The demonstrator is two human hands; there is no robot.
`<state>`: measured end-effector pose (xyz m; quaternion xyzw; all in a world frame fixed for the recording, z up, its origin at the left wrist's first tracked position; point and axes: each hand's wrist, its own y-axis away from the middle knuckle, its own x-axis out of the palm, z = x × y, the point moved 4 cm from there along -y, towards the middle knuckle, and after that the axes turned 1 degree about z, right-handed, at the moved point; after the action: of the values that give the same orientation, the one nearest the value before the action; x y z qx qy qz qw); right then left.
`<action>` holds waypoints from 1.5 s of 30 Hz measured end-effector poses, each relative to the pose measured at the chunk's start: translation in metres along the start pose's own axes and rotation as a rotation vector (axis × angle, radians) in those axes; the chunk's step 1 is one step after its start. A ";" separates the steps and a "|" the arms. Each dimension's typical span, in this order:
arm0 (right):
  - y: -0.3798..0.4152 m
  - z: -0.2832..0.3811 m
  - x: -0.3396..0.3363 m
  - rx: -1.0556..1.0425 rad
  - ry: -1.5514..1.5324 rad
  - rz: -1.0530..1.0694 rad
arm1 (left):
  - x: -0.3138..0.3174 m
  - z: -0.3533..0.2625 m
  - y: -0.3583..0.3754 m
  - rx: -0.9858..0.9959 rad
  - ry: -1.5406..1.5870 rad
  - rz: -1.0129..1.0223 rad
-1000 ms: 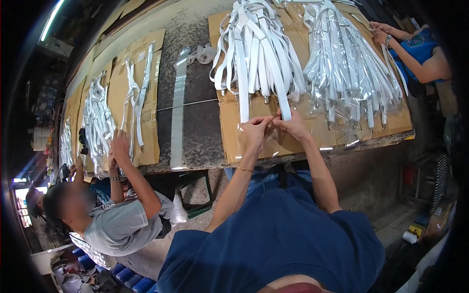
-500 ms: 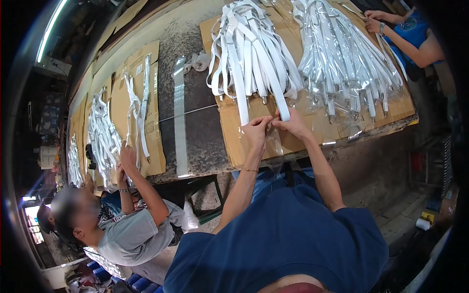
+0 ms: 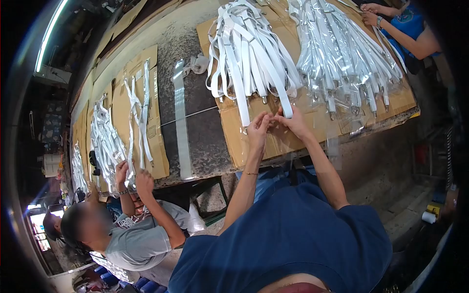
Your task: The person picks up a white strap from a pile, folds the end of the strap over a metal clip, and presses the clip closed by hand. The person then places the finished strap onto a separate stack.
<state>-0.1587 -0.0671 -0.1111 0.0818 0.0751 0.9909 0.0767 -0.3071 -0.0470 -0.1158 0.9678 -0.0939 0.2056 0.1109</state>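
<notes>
Both of the person's hands meet over a sheet of flattened cardboard [image 3: 244, 141] at the near edge of a long stone-topped workbench [image 3: 200, 132]. The left hand [image 3: 257, 131] has its fingers bent and pinched at the edge of a clear plastic sleeve [image 3: 278, 139] that lies on the cardboard and hangs a little over the bench edge; the right hand [image 3: 292, 123] pinches the lower end of one white strap [image 3: 273, 73], which runs up into a heap of loose white straps [image 3: 249, 49] fanned across the same cardboard. The fingertips of the two hands are touching or all but touching, just at the mouth of the sleeve, with the strap end between them. To the right of that heap lies a second pile of straps already in clear bags [image 3: 342, 53], their metal clips pointing toward the bench edge. At the far right, a co-worker's hands [image 3: 373, 14] rest at the top of that bagged pile. To the left, a long clear strip [image 3: 180, 117] lies on bare stone, and beyond it another co-worker in a grey shirt [image 3: 139, 239] holds both hands raised at a further cardboard [image 3: 122, 102] carrying more white straps.
</notes>
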 end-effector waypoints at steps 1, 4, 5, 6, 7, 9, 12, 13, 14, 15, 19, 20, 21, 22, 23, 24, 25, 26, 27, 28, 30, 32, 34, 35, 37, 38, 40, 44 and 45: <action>0.000 0.000 0.000 0.007 -0.001 -0.011 | 0.000 0.001 0.000 -0.021 0.078 0.018; 0.004 0.010 0.003 0.008 0.026 -0.019 | -0.002 0.005 -0.002 -0.047 0.097 0.004; 0.005 0.014 0.005 0.001 0.058 -0.005 | -0.004 0.007 -0.003 -0.044 0.040 -0.036; 0.004 0.011 0.003 0.001 0.056 -0.007 | -0.001 0.004 -0.002 -0.046 0.039 -0.034; 0.003 0.007 0.002 0.003 -0.049 0.059 | 0.001 0.001 0.000 -0.042 -0.043 -0.090; -0.001 0.002 -0.001 0.005 -0.152 0.124 | 0.004 -0.004 0.002 -0.039 -0.124 -0.144; -0.004 0.006 -0.002 0.003 -0.550 0.285 | 0.006 -0.012 0.005 -0.050 -0.289 -0.123; -0.006 0.012 -0.007 -0.033 -0.265 0.250 | 0.010 -0.015 0.008 -0.063 -0.254 -0.088; -0.007 0.017 -0.012 -0.068 0.020 0.215 | 0.013 -0.017 0.010 -0.076 -0.217 -0.053; -0.004 0.031 -0.011 -0.064 0.021 0.216 | 0.012 -0.016 0.011 -0.079 -0.215 -0.055; -0.011 0.056 -0.011 -0.111 0.253 0.264 | 0.014 -0.015 0.012 -0.058 -0.463 0.004; -0.015 0.053 -0.013 -0.095 0.324 0.284 | 0.016 -0.016 0.013 -0.053 -0.538 0.019; -0.012 0.059 -0.011 -0.093 0.325 0.284 | 0.016 -0.015 0.013 -0.055 -0.537 0.020; -0.010 0.066 -0.007 -0.085 0.256 0.278 | 0.016 -0.013 0.012 -0.051 -0.524 0.016; -0.009 0.071 -0.004 -0.077 0.187 0.274 | 0.015 -0.013 0.012 -0.047 -0.511 0.011; -0.009 0.069 -0.003 -0.076 0.187 0.276 | 0.014 -0.012 0.011 -0.047 -0.510 0.009; -0.011 0.067 -0.002 -0.069 0.206 0.292 | 0.014 -0.011 0.011 -0.059 -0.512 0.021; -0.012 0.064 -0.002 -0.063 0.225 0.307 | 0.013 -0.010 0.010 -0.071 -0.513 0.034; -0.013 0.061 -0.001 -0.061 0.226 0.308 | 0.012 -0.009 0.010 -0.073 -0.511 0.032; -0.013 0.059 0.000 -0.080 0.246 0.306 | 0.011 -0.008 0.010 -0.088 -0.515 0.038; -0.014 0.056 0.002 -0.101 0.267 0.303 | 0.010 -0.006 0.008 -0.100 -0.518 0.044; -0.014 0.055 0.003 -0.136 0.191 0.297 | 0.009 -0.004 0.007 -0.096 -0.439 0.073; -0.016 0.059 0.000 -0.125 0.176 0.269 | 0.010 -0.007 0.008 -0.105 -0.398 0.083; -0.017 0.060 -0.002 -0.112 0.160 0.238 | 0.011 -0.008 0.009 -0.114 -0.358 0.095; -0.017 0.060 0.000 -0.103 0.178 0.252 | 0.014 -0.010 0.010 -0.119 -0.330 0.099; -0.017 0.060 0.000 -0.093 0.195 0.266 | 0.015 -0.012 0.010 -0.124 -0.303 0.103; -0.016 0.063 0.002 -0.092 0.187 0.254 | 0.015 -0.013 0.010 -0.127 -0.333 0.114; -0.017 0.064 0.000 -0.118 0.164 0.207 | 0.011 -0.011 0.009 -0.121 -0.461 0.129; -0.017 0.063 0.000 -0.120 0.165 0.207 | 0.011 -0.011 0.009 -0.120 -0.460 0.130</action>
<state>-0.1453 -0.0417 -0.0526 0.0025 0.0130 0.9995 -0.0275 -0.3032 -0.0547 -0.0996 0.9727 -0.1909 -0.0196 0.1302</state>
